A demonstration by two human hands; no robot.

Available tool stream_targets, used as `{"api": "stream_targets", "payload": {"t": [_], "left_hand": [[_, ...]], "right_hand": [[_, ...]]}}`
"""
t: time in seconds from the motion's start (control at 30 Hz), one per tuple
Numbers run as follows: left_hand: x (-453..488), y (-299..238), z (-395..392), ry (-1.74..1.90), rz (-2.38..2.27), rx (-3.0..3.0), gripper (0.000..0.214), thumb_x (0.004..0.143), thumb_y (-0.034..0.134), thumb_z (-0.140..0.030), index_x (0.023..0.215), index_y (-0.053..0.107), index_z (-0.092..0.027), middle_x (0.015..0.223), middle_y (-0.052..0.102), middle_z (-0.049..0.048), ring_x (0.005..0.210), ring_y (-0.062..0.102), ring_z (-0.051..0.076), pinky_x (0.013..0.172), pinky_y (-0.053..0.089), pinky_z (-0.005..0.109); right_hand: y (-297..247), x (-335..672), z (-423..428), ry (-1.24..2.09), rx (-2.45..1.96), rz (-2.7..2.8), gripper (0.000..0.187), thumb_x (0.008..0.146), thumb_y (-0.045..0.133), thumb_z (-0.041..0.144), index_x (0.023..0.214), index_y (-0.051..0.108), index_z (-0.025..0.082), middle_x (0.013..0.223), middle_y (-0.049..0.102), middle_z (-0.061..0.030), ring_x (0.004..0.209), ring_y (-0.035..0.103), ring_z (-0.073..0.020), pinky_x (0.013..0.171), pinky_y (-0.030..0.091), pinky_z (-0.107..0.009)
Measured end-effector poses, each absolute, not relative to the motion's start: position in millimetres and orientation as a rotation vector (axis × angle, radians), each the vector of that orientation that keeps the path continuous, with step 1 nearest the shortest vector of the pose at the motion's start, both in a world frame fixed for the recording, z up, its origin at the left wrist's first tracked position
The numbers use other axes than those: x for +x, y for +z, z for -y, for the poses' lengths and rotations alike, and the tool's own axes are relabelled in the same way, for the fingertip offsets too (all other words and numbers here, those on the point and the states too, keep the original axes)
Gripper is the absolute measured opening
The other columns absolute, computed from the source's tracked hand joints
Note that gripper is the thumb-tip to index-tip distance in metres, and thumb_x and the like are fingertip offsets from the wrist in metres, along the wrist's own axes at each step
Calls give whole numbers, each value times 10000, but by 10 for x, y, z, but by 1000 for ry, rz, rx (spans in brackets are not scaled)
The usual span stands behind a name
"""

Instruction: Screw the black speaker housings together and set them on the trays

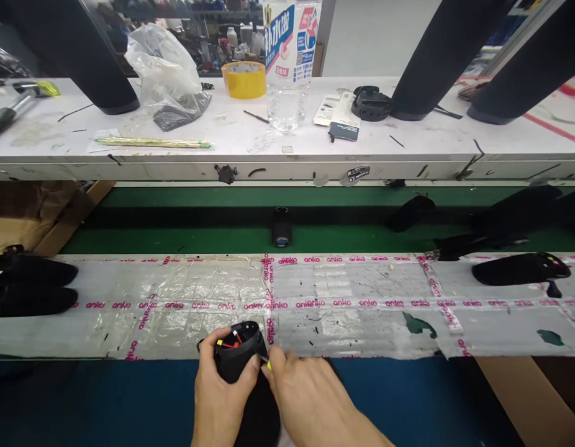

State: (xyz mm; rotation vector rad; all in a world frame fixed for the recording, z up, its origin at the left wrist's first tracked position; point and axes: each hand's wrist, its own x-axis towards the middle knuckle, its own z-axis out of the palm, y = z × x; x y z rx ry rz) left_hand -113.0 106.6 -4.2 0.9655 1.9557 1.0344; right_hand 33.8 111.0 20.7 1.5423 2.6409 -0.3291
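Note:
At the bottom middle, my left hand [221, 388] is wrapped round the upper end of a black fabric-covered tube [257, 410] that looks like a speaker body. Its open end faces up and shows red wires [235, 339] with small yellow and white connectors inside. Against the tube's right rim, my right hand [310, 391] is closed on a small tool with a yellow part [269, 365] and a thin dark tip. My fingers hide most of this tool, so its kind is unclear. The left thumb lies close to the tip.
A plastic-covered ledge [343, 329] with torn patches runs across, bearing black tubes [520, 269] at both ends. Beyond it, a small black cylinder [281, 228] rests on the green belt [213, 239]. The white shelf [250, 139] holds a bottle [290, 93], yellow tape [244, 81] and a plastic bag [164, 68].

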Motion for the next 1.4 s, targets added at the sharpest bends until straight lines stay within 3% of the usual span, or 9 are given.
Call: {"api": "stream_targets", "payload": {"t": [0.1,0.2,0.3,0.4,0.5,0.6,0.93,1.07,1.4], "left_hand": [[-1151,-51,-1085,1082,-1681,666,593,676,778,-518,1162,573,-248,1026,705,46,970,666,308,859,493,387],[-1161,-63,-1059,1080,-1496,487,592,748,682,-555,1228,547,-237,994,739,67,852,719,302,727,547,372],[-1190,-103,-1027,1090,-1320,409,630,751,747,-511,1290,531,-265,1046,749,59,887,734,293,757,563,357],[-1223,-165,-1022,1079,-1223,426,538,815,729,-516,1263,568,-264,1111,736,50,1026,703,282,842,548,324],[-1227,-202,-1031,1069,-1211,461,472,849,702,-522,1229,602,-260,1173,722,39,1086,666,256,896,528,293],[-1207,-187,-1033,1034,-1189,484,460,867,687,-524,1239,587,-271,1151,733,32,1054,677,246,879,526,288],[-1110,-48,-1030,1028,-1163,520,459,847,723,-516,1213,607,-264,1142,741,46,1099,685,294,903,509,342],[-1107,-65,-1036,974,-1100,527,450,869,699,-512,1232,570,-278,1143,726,42,1053,687,272,833,515,323],[-1088,-118,-1068,901,-1051,626,432,853,706,-526,1175,616,-254,1009,702,22,923,616,226,862,465,319]], "right_hand": [[133,393,-1010,-423,1798,-2902,37,1025,494,237,1058,507,248,787,695,16,583,703,-208,495,433,-346],[77,502,-970,-463,2048,-3001,254,1114,227,372,1140,461,277,851,717,27,640,723,-187,547,455,-336],[27,623,-1018,-511,2002,-2982,354,1116,150,430,1162,458,263,879,746,12,636,733,-203,537,455,-341],[11,716,-1104,-481,1790,-2988,340,1111,217,445,1077,500,261,802,707,19,611,713,-224,495,425,-350],[54,780,-1196,-297,1588,-2986,176,1063,476,407,1012,531,248,768,662,18,611,696,-230,468,382,-347],[130,831,-1281,-165,1417,-3006,162,1005,622,376,1007,541,235,764,637,17,624,683,-227,470,375,-350],[237,944,-1396,-74,1207,-3003,195,992,651,378,956,519,239,737,607,22,584,639,-203,461,251,-367],[237,1007,-1436,-71,1144,-3028,228,983,664,401,982,516,227,753,615,22,568,628,-197,463,213,-369],[209,1121,-1471,-103,1033,-2986,261,1035,562,450,933,479,225,700,635,34,503,611,-188,450,144,-366]]}}
